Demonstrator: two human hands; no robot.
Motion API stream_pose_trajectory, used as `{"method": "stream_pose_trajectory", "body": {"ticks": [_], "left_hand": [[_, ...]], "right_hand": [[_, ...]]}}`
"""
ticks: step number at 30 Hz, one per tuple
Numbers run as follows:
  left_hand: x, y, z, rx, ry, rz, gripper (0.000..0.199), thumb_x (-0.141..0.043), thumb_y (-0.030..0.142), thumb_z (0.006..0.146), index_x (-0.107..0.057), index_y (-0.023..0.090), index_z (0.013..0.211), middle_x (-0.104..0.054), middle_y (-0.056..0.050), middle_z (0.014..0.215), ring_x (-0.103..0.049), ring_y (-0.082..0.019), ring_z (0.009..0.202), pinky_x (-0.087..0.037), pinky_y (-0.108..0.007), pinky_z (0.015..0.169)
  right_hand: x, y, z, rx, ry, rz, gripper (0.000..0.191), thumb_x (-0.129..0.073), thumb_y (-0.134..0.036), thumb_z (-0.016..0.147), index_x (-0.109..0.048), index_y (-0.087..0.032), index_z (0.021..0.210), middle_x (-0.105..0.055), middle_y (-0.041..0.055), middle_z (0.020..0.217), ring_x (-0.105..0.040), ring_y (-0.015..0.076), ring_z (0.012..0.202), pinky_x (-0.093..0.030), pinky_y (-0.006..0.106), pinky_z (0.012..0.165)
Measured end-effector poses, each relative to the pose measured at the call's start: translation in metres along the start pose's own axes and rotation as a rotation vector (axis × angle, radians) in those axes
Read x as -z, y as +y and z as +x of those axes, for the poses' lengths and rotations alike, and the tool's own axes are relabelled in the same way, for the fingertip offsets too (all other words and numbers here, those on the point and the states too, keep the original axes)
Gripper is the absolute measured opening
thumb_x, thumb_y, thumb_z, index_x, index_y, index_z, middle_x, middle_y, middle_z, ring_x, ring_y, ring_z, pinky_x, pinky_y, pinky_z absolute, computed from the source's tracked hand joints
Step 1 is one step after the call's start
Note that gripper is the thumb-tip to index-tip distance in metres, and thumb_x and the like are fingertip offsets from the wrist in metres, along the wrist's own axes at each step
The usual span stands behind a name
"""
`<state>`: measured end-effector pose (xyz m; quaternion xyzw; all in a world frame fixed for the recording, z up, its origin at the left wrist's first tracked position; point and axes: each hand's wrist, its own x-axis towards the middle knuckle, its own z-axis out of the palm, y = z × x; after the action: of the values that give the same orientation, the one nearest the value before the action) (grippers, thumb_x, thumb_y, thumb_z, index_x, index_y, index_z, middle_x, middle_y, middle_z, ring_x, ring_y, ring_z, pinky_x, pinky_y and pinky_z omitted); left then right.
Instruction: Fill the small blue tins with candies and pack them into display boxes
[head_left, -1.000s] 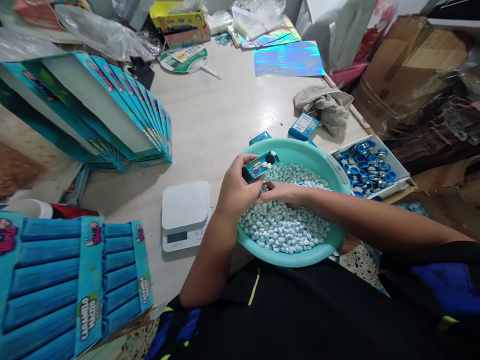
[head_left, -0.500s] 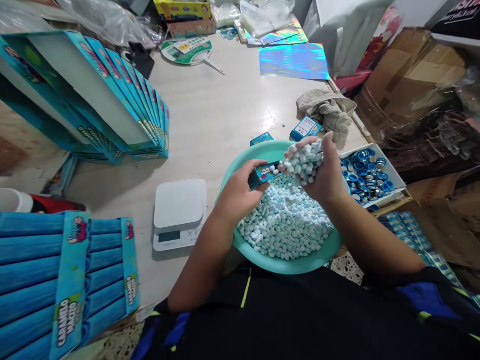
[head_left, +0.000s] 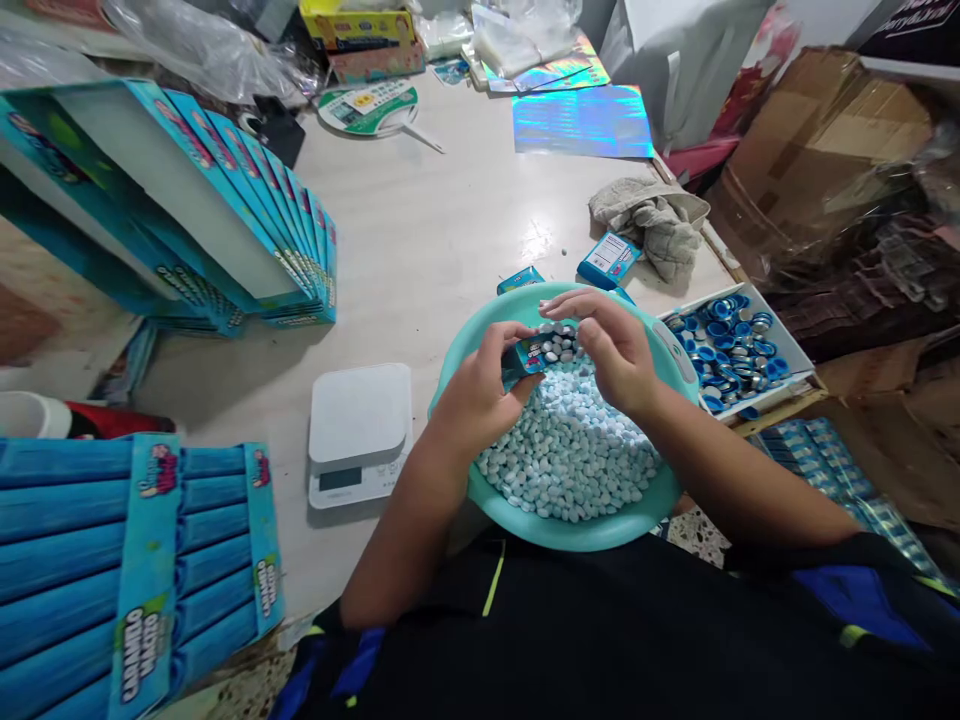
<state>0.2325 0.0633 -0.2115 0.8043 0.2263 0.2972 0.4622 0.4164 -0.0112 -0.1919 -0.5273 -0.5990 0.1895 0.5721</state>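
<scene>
My left hand (head_left: 478,392) grips a small blue candy box (head_left: 523,360) over a teal plastic basin (head_left: 577,533), its open end turned to the right. Pale blue-and-white oval candies (head_left: 559,342) are heaped at that open end. My right hand (head_left: 609,352) curves over them, its fingertips close to the box, and its palm is hidden from me. Many more loose candies (head_left: 570,465) fill the basin below both hands.
A white digital scale (head_left: 358,432) stands left of the basin, with stacked teal display boxes (head_left: 187,205) behind it. Blue-filled display cartons (head_left: 131,560) lie at lower left. On the right is a white tray of blue-and-silver caps (head_left: 739,350), with a crumpled cloth (head_left: 652,225) beyond it.
My right hand no longer shows the large handful of candies. It has moved down and left, closer to the box, and candies now sit heaped at the box's open end.
</scene>
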Motion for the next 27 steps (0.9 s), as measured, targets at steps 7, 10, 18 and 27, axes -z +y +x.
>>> {"method": "stream_pose_trajectory", "body": {"ticks": [7, 10, 18, 27], "left_hand": [[0.002, 0.005, -0.001, -0.207, 0.094, 0.128, 0.043, -0.068, 0.018, 0.094, -0.050, 0.027, 0.132, -0.065, -0.008, 0.139, -0.064, -0.025, 0.129, -0.057, -0.042, 0.105], [0.001, 0.003, 0.000, -0.104, 0.096, 0.122, 0.043, -0.071, 0.024, 0.094, -0.051, 0.027, 0.131, -0.068, -0.008, 0.132, -0.070, -0.024, 0.115, -0.061, -0.040, 0.095], [0.002, 0.002, 0.000, 0.032, 0.081, 0.041, 0.043, -0.075, 0.027, 0.090, -0.054, 0.028, 0.128, -0.069, -0.006, 0.119, -0.071, -0.023, 0.104, -0.059, -0.034, 0.082], [0.001, 0.002, 0.001, 0.106, 0.051, -0.061, 0.045, -0.076, 0.029, 0.089, -0.054, 0.027, 0.129, -0.071, -0.007, 0.118, -0.070, -0.025, 0.105, -0.057, -0.042, 0.092]], "right_hand": [[0.017, 0.006, 0.002, 0.214, 0.028, -0.336, 0.015, -0.069, -0.038, 0.098, -0.071, -0.027, 0.108, -0.065, 0.0080, 0.115, -0.064, 0.0259, 0.112, -0.056, 0.046, 0.097], [0.020, 0.010, 0.001, 0.217, 0.028, -0.348, 0.011, -0.070, -0.033, 0.098, -0.073, -0.026, 0.105, -0.066, 0.0065, 0.104, -0.066, 0.0219, 0.097, -0.059, 0.039, 0.080], [0.014, 0.010, -0.003, 0.200, 0.052, -0.285, 0.011, -0.072, -0.032, 0.097, -0.076, -0.022, 0.100, -0.071, 0.0041, 0.095, -0.061, 0.0134, 0.069, -0.055, 0.031, 0.064], [0.016, 0.006, -0.005, 0.134, -0.004, -0.087, 0.019, -0.059, -0.030, 0.103, -0.070, -0.023, 0.118, -0.078, 0.0050, 0.103, -0.072, 0.0190, 0.093, -0.060, 0.035, 0.079]]}}
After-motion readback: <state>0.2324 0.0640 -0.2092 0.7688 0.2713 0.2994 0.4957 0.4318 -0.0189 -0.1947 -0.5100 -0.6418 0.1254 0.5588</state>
